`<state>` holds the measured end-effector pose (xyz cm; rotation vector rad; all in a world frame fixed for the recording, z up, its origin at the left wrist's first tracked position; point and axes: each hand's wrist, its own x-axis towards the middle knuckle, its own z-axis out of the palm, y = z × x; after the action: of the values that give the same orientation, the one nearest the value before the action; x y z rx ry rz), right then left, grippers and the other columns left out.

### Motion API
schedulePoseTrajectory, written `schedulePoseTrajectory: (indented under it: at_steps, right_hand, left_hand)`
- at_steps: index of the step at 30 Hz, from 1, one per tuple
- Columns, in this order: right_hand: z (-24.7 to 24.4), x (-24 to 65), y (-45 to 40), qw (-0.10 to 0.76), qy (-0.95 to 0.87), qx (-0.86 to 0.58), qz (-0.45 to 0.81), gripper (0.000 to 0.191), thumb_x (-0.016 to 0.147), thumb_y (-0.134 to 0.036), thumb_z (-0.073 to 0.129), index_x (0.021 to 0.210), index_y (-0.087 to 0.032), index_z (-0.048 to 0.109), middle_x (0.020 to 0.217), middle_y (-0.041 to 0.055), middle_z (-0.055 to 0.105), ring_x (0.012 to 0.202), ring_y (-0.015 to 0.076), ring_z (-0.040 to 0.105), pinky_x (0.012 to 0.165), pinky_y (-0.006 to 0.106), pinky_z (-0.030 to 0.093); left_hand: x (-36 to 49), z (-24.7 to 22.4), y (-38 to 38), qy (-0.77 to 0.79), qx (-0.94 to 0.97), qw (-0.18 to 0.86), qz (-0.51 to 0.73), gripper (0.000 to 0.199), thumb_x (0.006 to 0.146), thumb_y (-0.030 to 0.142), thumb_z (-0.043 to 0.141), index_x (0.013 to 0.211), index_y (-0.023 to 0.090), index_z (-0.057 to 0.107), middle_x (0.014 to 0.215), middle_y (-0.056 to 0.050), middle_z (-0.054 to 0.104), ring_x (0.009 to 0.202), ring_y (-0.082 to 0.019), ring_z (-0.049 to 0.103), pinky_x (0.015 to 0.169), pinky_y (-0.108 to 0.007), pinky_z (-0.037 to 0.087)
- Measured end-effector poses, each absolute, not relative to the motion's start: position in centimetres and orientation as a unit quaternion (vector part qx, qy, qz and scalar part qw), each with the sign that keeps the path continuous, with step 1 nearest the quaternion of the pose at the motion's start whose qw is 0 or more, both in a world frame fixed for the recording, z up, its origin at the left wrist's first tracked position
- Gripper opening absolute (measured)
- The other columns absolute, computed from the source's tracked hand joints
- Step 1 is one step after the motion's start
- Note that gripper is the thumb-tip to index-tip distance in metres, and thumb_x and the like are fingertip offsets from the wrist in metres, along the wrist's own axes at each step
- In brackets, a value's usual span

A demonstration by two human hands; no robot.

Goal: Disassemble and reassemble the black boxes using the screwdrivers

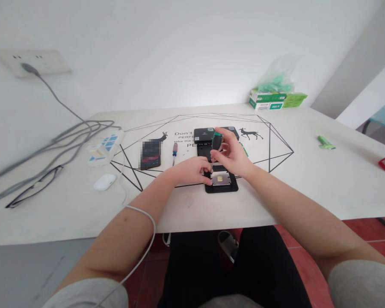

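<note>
A black square case (pixel 232 187) with a silver metal plate (pixel 225 178) on it lies near the table's front edge. My right hand (pixel 231 152) grips a green and black screwdriver (pixel 216 141) upright, its tip down at the plate's upper left corner. The fingers of my left hand (pixel 197 170) rest on the left side of the case and plate, close to the screwdriver's shaft; whether they pinch anything is too small to tell. Behind my hands sit black boxes (pixel 204 134) and an open black case part (pixel 204 151).
Left of the work lie a second screwdriver (pixel 175 149), a phone (pixel 151 154), a white earphone case (pixel 105 182), glasses (pixel 35 187) and a plastic organizer (pixel 106 147). Green boxes (pixel 268 97) stand at the back right. A white cable (pixel 152 239) crosses my left arm.
</note>
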<state>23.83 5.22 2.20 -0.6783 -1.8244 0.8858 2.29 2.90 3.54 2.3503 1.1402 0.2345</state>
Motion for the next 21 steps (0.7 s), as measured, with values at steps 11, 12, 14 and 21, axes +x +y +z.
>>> schedulePoseTrajectory:
  at_steps: [11,12,14,21]
  right_hand:
    - [2.17,23.80,5.09,0.477,-0.762,-0.277,0.340,0.066,0.094,-0.044,0.070,0.154,-0.035,0.045,0.138,0.0071,0.062,0.079,0.0137,0.064,0.071,0.032,0.067]
    - [2.20,23.81,5.04,0.476,-0.765,-0.276,0.335,0.066,0.094,-0.043,0.069,0.155,-0.035,0.044,0.140,0.0074,0.061,0.078,0.0134,0.064,0.070,0.031,0.067]
    - [2.23,23.81,4.96,0.474,-0.772,-0.272,0.324,0.064,0.095,-0.042,0.067,0.154,-0.035,0.044,0.145,0.0079,0.059,0.078,0.0128,0.063,0.069,0.031,0.066]
    - [1.80,23.62,5.68,0.503,-0.776,-0.210,0.316,0.058,0.092,-0.052,0.075,0.143,-0.034,0.055,0.137,0.0081,0.060,0.093,0.0187,0.065,0.077,0.036,0.065]
  left_hand:
    - [1.95,3.01,2.39,0.375,0.898,0.187,0.136,0.035,0.081,0.049,0.085,0.106,0.024,0.080,0.133,-0.010,0.061,0.128,-0.033,0.058,0.114,-0.046,0.049]
    - [1.99,2.96,2.35,0.372,0.900,0.178,0.140,0.036,0.081,0.049,0.084,0.107,0.024,0.080,0.132,-0.011,0.061,0.128,-0.034,0.057,0.115,-0.048,0.048]
    - [2.11,2.90,2.30,0.373,0.903,0.156,0.142,0.042,0.082,0.053,0.083,0.111,0.024,0.080,0.130,-0.012,0.061,0.128,-0.036,0.055,0.117,-0.052,0.045]
    - [2.35,3.00,2.07,0.438,0.880,0.177,0.043,0.110,0.076,0.081,0.076,0.166,0.029,0.042,0.177,-0.014,0.029,0.161,-0.048,0.021,0.131,-0.063,0.018]
